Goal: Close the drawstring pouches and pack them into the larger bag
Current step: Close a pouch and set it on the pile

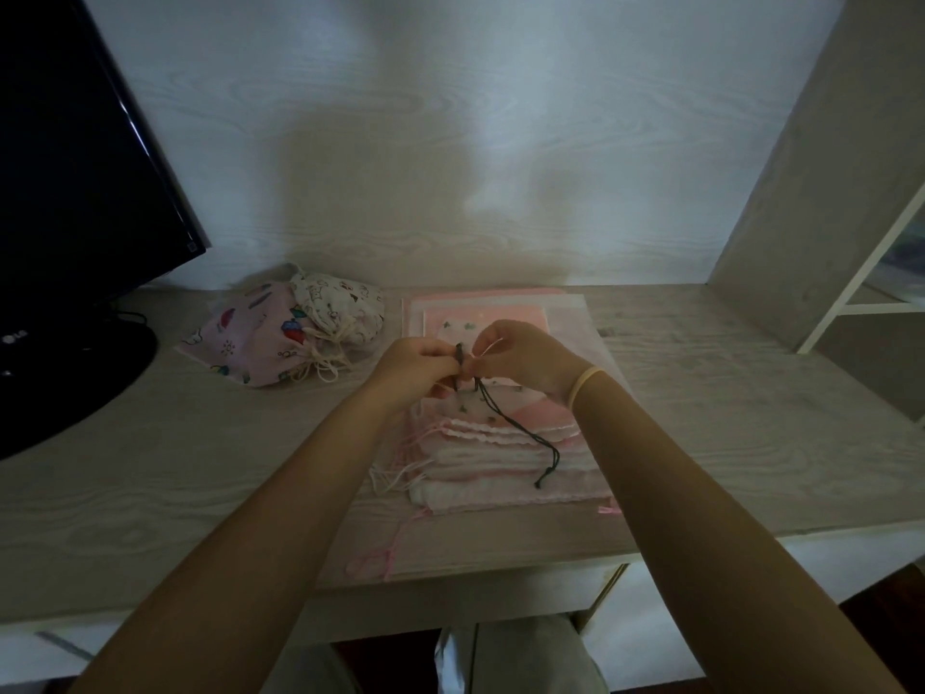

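Far to the left of both hands stands a dark monitor (pixel 75 192) on a round black base, at the left end of the pale wood-grain desk (pixel 150 493). Between it and the left hand lies a pink printed bag (pixel 250 338), flat on the desk, with a white printed pouch (pixel 340 308) resting on its far right corner; that pouch's mouth is gathered, and cream cords (pixel 325 360) trail from it toward the left hand. Whether anything is inside either one cannot be told.

The left hand (pixel 410 365) is curled, its fingertips pinching the bunched neck of a small white pouch with dark specks (pixel 480 403) together with a dark drawstring (pixel 520 430). The right hand (pixel 525 355), touching the left at the fingertips, is curled too and pinches the same spot, with a thin pale cord looping up from its fingers; a pale band (pixel 588 385) circles its wrist. The dark drawstring hangs from the pinch and runs down toward the person, ending in a knot.

Under both hands lies a stack of flat pink and white pouches (pixel 500 468), pink and cream cords spilling from its left edge toward the desk's front. The pouch in the hands lies on top of this stack.

Behind the hands rises a pale wood-grain back panel (pixel 450 117). Well to the right of the right hand a side panel (pixel 811 167) stands upright, with a white frame (pixel 861 293) beyond it.
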### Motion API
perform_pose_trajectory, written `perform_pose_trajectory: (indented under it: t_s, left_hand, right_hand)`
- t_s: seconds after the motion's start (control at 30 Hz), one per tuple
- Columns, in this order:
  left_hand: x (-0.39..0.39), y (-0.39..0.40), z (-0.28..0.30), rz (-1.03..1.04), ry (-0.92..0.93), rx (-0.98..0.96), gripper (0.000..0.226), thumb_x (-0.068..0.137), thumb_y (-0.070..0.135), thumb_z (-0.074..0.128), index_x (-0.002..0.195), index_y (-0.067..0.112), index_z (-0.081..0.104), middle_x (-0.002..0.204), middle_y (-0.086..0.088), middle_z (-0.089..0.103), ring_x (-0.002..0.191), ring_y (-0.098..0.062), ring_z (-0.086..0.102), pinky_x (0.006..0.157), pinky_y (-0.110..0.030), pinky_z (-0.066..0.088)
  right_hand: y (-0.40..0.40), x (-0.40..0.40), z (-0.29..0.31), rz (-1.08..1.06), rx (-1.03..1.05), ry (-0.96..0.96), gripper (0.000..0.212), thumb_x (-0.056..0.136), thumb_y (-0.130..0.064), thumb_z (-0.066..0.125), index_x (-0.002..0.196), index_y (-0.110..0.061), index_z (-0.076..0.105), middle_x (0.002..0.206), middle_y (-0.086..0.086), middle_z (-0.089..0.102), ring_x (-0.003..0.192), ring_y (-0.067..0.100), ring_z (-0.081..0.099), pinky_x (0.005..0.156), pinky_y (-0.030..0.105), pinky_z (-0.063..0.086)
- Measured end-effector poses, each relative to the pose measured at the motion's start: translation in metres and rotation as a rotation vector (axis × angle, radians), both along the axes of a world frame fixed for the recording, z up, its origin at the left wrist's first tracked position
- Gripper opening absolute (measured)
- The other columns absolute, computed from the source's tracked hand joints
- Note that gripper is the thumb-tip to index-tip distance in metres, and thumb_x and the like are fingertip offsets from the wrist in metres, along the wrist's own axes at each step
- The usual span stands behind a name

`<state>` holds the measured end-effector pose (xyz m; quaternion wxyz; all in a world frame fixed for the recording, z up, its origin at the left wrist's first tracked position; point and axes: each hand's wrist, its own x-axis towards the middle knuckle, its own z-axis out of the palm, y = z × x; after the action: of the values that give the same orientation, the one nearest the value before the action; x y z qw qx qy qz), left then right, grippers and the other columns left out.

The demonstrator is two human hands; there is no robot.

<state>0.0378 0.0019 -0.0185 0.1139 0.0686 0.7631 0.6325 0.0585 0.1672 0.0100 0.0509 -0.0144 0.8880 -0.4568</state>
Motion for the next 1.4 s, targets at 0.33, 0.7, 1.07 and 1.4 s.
perform_pose_trajectory:
  t_s: [0.33,0.7,1.07,1.4]
  left_hand:
    - [0.002,0.003,-0.002,-0.008,-0.154,0.163,0.01,0.085,0.012,0.073,0.091,0.004,0.073,0.073,-0.007,0.07,0.058,-0.012,0.061,0.051,-0.018,0.048]
    - [0.004,0.008,0.0,0.077,-0.308,0.244,0.006,0.089,0.008,0.065,0.087,0.004,0.068,0.071,-0.008,0.07,0.055,-0.011,0.063,0.046,-0.017,0.048]
    - [0.007,0.007,0.004,-0.009,-0.249,0.178,0.016,0.082,-0.007,0.069,0.089,0.007,0.068,0.069,-0.006,0.067,0.056,-0.009,0.062,0.053,-0.016,0.049]
    - [0.007,0.007,0.001,-0.048,0.036,-0.095,0.019,0.091,-0.001,0.061,0.097,0.014,0.071,0.087,0.002,0.066,0.07,-0.011,0.056,0.063,-0.02,0.049]
  right_hand:
    - [-0.004,0.004,0.003,-0.03,0.095,0.104,0.009,0.077,-0.018,0.079,0.079,-0.017,0.071,0.079,-0.003,0.066,0.066,0.006,0.056,0.052,0.011,0.039]
    - [0.0,0.011,0.003,-0.034,0.023,0.09,0.014,0.075,-0.013,0.078,0.088,-0.009,0.079,0.088,0.007,0.075,0.081,0.015,0.068,0.073,0.017,0.055]
    - [-0.006,0.007,-0.001,-0.09,0.173,0.034,0.037,0.068,-0.011,0.082,0.09,-0.014,0.053,0.087,0.002,0.061,0.072,0.017,0.061,0.06,0.023,0.05]
    - [0.003,0.0,0.003,-0.117,0.091,0.073,0.018,0.075,-0.012,0.078,0.087,-0.013,0.066,0.091,0.006,0.066,0.084,0.021,0.062,0.067,0.026,0.052]
